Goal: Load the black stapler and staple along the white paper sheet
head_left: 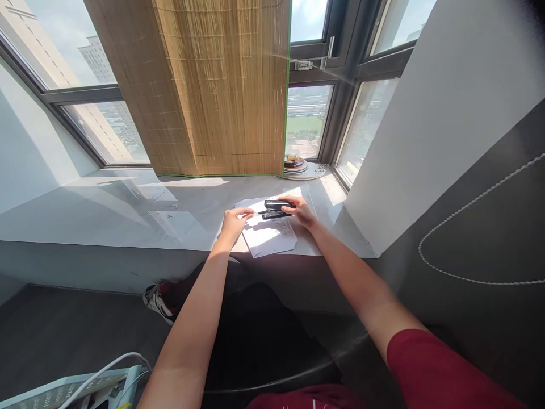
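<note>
Over the windowsill, my right hand (300, 211) is closed around the back end of a black stapler (276, 204). Its upper arm and base are apart, with a thin dark piece showing between them, and its front points left. At that front end my left hand (235, 221) pinches, thumb against forefinger; whatever lies between the fingertips is too small to make out. Beneath both hands, white paper sheets (272, 240) with some writing lie on the sill, partly in bright sun and partly shadowed by my hands.
A bamboo blind (225, 85) hangs over the window behind the sill (191, 227). Stacked plates (304, 169) stand in the far right corner. A bead chain (460, 224) loops at the right. A pale plastic basket (76, 389) with a cable sits at the lower left.
</note>
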### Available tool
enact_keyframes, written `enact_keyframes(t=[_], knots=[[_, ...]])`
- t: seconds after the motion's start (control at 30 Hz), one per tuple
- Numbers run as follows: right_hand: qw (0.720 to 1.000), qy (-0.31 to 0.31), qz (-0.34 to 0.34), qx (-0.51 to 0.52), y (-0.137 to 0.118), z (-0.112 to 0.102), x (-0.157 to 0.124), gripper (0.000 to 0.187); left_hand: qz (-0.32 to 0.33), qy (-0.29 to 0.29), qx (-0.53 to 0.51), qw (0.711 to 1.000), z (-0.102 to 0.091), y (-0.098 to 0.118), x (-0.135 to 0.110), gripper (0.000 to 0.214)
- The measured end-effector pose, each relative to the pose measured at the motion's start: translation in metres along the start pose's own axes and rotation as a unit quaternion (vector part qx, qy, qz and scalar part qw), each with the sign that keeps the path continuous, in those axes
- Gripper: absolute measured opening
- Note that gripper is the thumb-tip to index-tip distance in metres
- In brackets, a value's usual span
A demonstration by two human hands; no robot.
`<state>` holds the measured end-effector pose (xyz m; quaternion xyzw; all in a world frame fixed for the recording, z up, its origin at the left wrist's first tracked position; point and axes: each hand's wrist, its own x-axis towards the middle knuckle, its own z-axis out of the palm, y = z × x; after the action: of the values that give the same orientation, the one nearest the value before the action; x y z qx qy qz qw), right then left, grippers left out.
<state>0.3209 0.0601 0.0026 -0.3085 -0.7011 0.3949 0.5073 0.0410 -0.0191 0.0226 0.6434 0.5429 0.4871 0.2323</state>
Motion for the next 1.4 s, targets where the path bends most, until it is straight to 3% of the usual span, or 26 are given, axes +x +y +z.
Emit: enact_keyframes(t=[0.1,0.23,0.3,0.4,0.5,0.67,0.83,0.93,1.07,1.2,1.23,1.3,1.4], knots=[[0.999,-0.046,-0.01,0.012,-0.001,0.006,-0.001,0.044,0.005,-0.027,-0.034,0.999,0.004,0.006,-0.005,0.047],[0.997,-0.081,-0.004,0.0,-0.001,0.019,-0.006,0.045,0.008,-0.081,-0.029,0.996,0.01,0.012,-0.006,0.04],[0.998,-0.068,0.006,0.002,0.0,0.025,-0.007,0.047,0.024,-0.058,-0.016,0.998,0.011,0.012,-0.003,0.034],[0.999,-0.041,0.01,-0.009,0.002,0.032,-0.005,0.048,0.041,0.031,0.026,0.998,0.008,0.007,0.003,0.023],[0.997,-0.047,0.019,-0.065,0.007,0.042,-0.001,0.041,0.021,0.096,0.095,0.991,0.002,-0.007,0.008,0.019],[0.983,-0.056,0.023,-0.173,0.013,0.075,0.01,0.026,-0.051,0.04,0.212,0.975,0.0,-0.03,0.005,0.024],[0.98,-0.043,0.013,-0.194,0.01,0.098,0.021,0.023,-0.074,0.018,0.254,0.964,0.008,-0.028,-0.003,0.023],[0.981,0.008,0.026,-0.193,0.007,0.079,0.014,0.023,-0.088,0.015,0.278,0.956,0.015,-0.021,-0.004,0.029],[0.977,0.055,0.025,-0.203,0.002,0.017,-0.022,0.039,-0.032,0.024,0.239,0.97,0.02,-0.016,-0.004,0.033],[0.972,0.058,0.008,-0.226,-0.009,-0.04,-0.07,0.045,0.054,-0.085,0.148,0.984,0.023,-0.012,-0.012,0.022],[0.973,0.047,0.008,-0.224,-0.012,-0.047,-0.08,0.046,0.062,-0.116,0.138,0.982,0.025,-0.01,-0.015,0.021],[0.976,0.026,0.007,-0.218,-0.017,-0.052,-0.095,0.047,0.061,-0.162,0.141,0.975,0.028,-0.003,-0.022,0.04],[0.977,0.006,-0.001,-0.212,-0.022,-0.046,-0.102,0.046,0.035,-0.208,0.174,0.962,0.035,0.008,-0.03,0.055]])
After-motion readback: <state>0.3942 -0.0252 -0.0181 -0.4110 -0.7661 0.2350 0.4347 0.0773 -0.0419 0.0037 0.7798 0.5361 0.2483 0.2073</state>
